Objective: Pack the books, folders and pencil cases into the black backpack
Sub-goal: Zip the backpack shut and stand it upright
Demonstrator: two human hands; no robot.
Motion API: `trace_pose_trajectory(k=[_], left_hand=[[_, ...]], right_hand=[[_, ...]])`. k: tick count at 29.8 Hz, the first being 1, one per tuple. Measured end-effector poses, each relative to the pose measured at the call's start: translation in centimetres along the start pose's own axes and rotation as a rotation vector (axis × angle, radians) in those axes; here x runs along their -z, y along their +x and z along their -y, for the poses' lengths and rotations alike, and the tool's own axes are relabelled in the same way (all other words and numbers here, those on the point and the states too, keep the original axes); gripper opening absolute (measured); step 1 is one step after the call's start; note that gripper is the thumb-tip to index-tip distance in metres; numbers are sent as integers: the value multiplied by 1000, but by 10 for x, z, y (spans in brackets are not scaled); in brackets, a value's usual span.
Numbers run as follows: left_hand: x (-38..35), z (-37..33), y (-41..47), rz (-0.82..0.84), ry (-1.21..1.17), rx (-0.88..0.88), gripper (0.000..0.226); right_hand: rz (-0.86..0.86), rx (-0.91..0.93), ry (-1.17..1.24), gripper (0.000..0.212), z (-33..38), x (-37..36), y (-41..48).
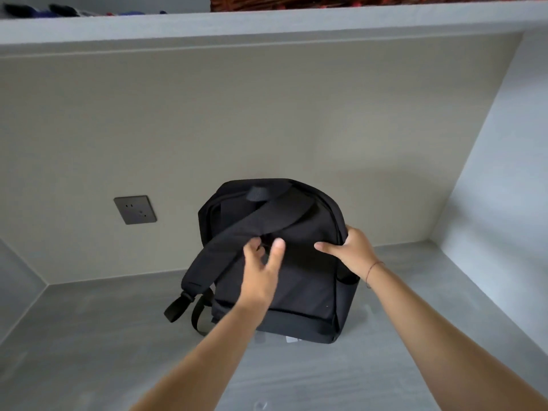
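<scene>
Nearest, at six o'clock, bare grey wood-grain desk surface (89,366); two forearms reaching up across it toward centre. No books, folders or pencil cases anywhere on it.

Just past centre, at about twelve o'clock from the forearms: black fabric backpack (296,280), standing upright on the desk with its strap side facing the camera, leaning toward the beige back wall (267,114). Left hand (261,271) half open, fingers spread, thumb and forefinger tips closing on something small at the middle of the back panel, where the padded black shoulder strap (237,232) crosses; strap or a zip pull, cannot tell which. Right hand (353,250) at three o'clock on the bag, curled loosely over its side edge, thumb flat on the panel, steadying rather than lifting.

Likely still the opening step: getting the bag positioned and ready. Zip seemingly shut along the top curve, interior hidden, contents unknown. Next move probably calls for clearing the strap aside, finding the zip and drawing it round while bracing the bag on its right side.

Further off, at nine o'clock, dark grey wall socket (135,209). At twelve o'clock, grey shelf (267,22) overhead, with blurred dark and blue items and a brown woven basket (296,1) on top; contents indistinct.
</scene>
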State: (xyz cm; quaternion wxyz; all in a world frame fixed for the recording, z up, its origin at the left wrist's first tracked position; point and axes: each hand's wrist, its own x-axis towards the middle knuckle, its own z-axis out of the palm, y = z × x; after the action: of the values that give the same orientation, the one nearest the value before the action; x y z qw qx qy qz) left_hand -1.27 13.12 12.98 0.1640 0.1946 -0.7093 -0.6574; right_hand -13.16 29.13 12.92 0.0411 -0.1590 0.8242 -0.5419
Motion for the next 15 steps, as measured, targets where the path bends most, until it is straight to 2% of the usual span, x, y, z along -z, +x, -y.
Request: trace_pose_trajectory(k=[4, 9, 12, 15], left_hand=[[-14, 25, -3, 209, 308, -85, 90], [-20, 34, 3, 224, 547, -88, 126], [-11, 32, 9, 245, 499, -83, 135], [9, 40, 1, 241, 396, -158, 128]], right_hand=[[-36, 3, -64, 28, 3, -5, 0], [-134, 80, -286, 33, 24, -24, -19], [-127, 77, -298, 40, 42, -46, -35], [-116, 35, -200, 46, 57, -66, -50]])
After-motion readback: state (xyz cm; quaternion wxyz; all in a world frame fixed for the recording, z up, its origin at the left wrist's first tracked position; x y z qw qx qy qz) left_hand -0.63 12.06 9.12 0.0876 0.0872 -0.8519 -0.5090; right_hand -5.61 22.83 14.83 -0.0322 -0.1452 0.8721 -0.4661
